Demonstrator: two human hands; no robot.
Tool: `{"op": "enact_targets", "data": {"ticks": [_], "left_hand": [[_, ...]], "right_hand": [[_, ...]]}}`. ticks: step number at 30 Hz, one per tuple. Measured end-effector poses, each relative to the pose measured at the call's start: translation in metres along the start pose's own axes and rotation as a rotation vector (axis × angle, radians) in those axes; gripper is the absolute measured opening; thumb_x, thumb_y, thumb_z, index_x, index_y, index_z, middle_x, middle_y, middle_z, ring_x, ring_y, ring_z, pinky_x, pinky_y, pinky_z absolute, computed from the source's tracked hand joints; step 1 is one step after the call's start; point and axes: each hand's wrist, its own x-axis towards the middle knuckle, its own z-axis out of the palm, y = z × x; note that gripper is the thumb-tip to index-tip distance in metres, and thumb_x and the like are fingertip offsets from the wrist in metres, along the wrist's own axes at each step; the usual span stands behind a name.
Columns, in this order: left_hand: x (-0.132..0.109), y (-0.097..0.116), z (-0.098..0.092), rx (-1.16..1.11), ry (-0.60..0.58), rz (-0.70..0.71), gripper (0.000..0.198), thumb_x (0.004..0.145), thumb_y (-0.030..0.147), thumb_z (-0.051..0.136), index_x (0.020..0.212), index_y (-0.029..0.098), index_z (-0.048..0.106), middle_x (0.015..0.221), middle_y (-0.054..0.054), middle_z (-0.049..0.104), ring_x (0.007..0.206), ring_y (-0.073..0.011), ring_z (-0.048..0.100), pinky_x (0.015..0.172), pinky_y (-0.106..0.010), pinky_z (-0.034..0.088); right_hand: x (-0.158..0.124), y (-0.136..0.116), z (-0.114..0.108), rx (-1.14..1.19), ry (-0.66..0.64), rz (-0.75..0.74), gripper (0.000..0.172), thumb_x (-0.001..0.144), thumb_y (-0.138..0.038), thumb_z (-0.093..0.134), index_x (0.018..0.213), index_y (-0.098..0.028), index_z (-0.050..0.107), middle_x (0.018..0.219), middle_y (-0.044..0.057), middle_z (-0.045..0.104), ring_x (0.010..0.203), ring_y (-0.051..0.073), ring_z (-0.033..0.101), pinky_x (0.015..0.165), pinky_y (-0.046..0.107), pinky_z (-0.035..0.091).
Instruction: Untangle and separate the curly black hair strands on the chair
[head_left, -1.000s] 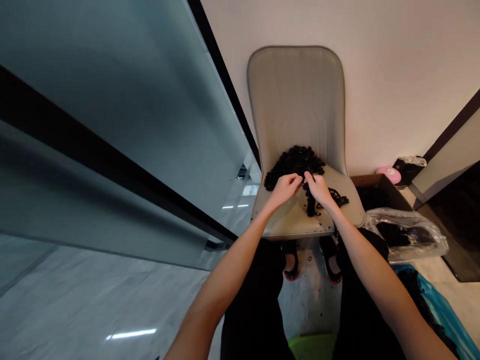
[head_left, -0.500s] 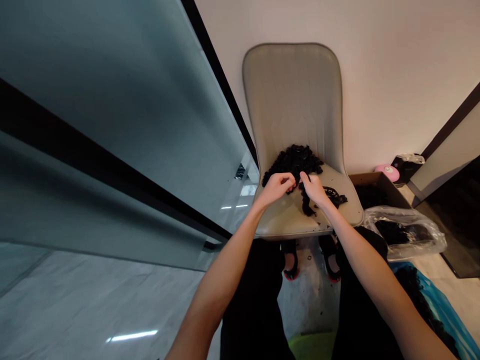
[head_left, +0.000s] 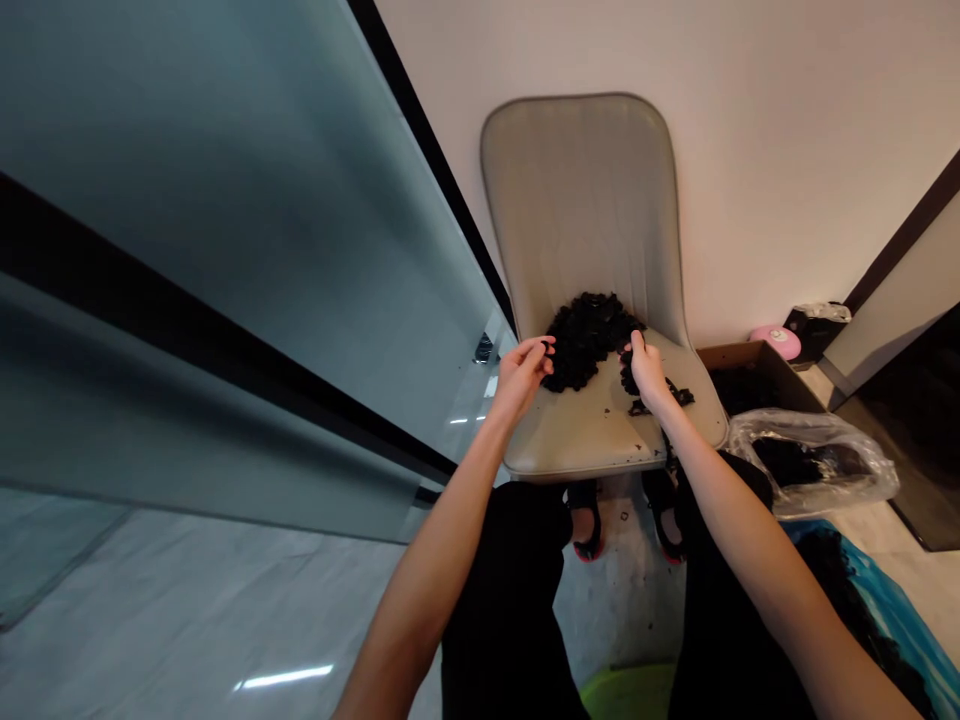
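beige chair seat (head_left: 592, 432) bears black pile (head_left: 589, 335), beside white wall (head_left: 787, 150) and glass partition (head_left: 225, 200).

Soft, dim indoor light, glare streaks on the glossy floor (head_left: 285, 678), wide-angle edge warping.

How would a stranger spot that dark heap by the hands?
Find the beige padded chair against the pale wall. On its seat, between the left hand and right hand, lies a heap of small black curly pieces. Unlike the dark stuff in the clear plastic bag, it lies loose.
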Motion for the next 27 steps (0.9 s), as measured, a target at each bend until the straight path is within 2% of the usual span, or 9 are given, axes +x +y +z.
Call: {"op": "enact_targets", "data": {"ticks": [6, 10, 13, 16, 18, 22, 27], "left_hand": [[0.004, -0.004, 0.006, -0.073, -0.004, -0.059, 0.03, 0.088, 0.046, 0.067, 0.102, 0.019, 0.065, 0.092, -0.005, 0.068, 0.059, -0.0071, 0.051, 0.063, -0.025, 0.049], [0.011, -0.016, 0.004, 0.048, 0.022, -0.124, 0.031, 0.087, 0.046, 0.061, 0.098, 0.017, 0.066, 0.083, -0.003, 0.065, 0.055, -0.0072, 0.05, 0.055, -0.023, 0.042], [0.019, -0.037, -0.005, 0.298, 0.17, -0.142, 0.027, 0.086, 0.041, 0.058, 0.097, 0.017, 0.067, 0.08, -0.003, 0.065, 0.058, -0.01, 0.052, 0.057, -0.024, 0.041], [0.025, -0.058, -0.018, 0.579, 0.353, -0.077, 0.018, 0.082, 0.029, 0.062, 0.095, 0.017, 0.065, 0.08, -0.003, 0.066, 0.072, -0.0154, 0.06, 0.071, -0.028, 0.046], [0.028, -0.068, -0.026, 0.721, 0.398, -0.023, 0.015, 0.081, 0.026, 0.063, 0.094, 0.018, 0.063, 0.084, -0.004, 0.067, 0.082, -0.0185, 0.062, 0.082, -0.032, 0.047], [0.031, -0.072, -0.023, 0.944, 0.35, 0.084, 0.011, 0.087, 0.024, 0.06, 0.096, 0.019, 0.064, 0.097, -0.009, 0.07, 0.1, -0.0246, 0.06, 0.097, -0.04, 0.043], [0.041, -0.067, 0.006, 1.095, 0.261, 0.209, 0.011, 0.091, 0.025, 0.06, 0.101, 0.022, 0.064, 0.112, -0.012, 0.07, 0.118, -0.0324, 0.049, 0.101, -0.047, 0.036]], "right_hand": [[-0.003, 0.011, 0.012, -0.054, -0.083, -0.017, 0.06, 0.09, -0.078, 0.042, 0.07, -0.023, 0.05, 0.062, 0.003, 0.063, 0.055, 0.016, 0.059, 0.057, 0.029, 0.046], [-0.003, 0.012, 0.014, -0.097, -0.084, -0.019, 0.061, 0.09, -0.079, 0.042, 0.069, -0.022, 0.051, 0.061, 0.004, 0.063, 0.054, 0.017, 0.059, 0.057, 0.03, 0.046], [-0.004, 0.013, 0.014, -0.181, -0.078, -0.04, 0.062, 0.091, -0.078, 0.041, 0.068, -0.022, 0.055, 0.063, 0.005, 0.064, 0.057, 0.018, 0.06, 0.061, 0.03, 0.047], [-0.005, 0.013, 0.017, -0.276, -0.09, -0.066, 0.063, 0.093, -0.075, 0.039, 0.066, -0.021, 0.057, 0.064, 0.006, 0.065, 0.061, 0.019, 0.062, 0.066, 0.031, 0.047], [-0.005, 0.013, 0.019, -0.329, -0.097, -0.08, 0.062, 0.095, -0.072, 0.039, 0.065, -0.021, 0.059, 0.064, 0.006, 0.066, 0.065, 0.02, 0.063, 0.069, 0.031, 0.047], [-0.007, 0.013, 0.023, -0.397, -0.108, -0.099, 0.057, 0.098, -0.064, 0.041, 0.065, -0.021, 0.061, 0.066, 0.006, 0.067, 0.07, 0.021, 0.064, 0.075, 0.031, 0.046], [-0.011, 0.015, 0.023, -0.419, -0.115, -0.113, 0.055, 0.098, -0.061, 0.044, 0.063, -0.021, 0.061, 0.064, 0.005, 0.066, 0.07, 0.021, 0.064, 0.077, 0.031, 0.045]]}}
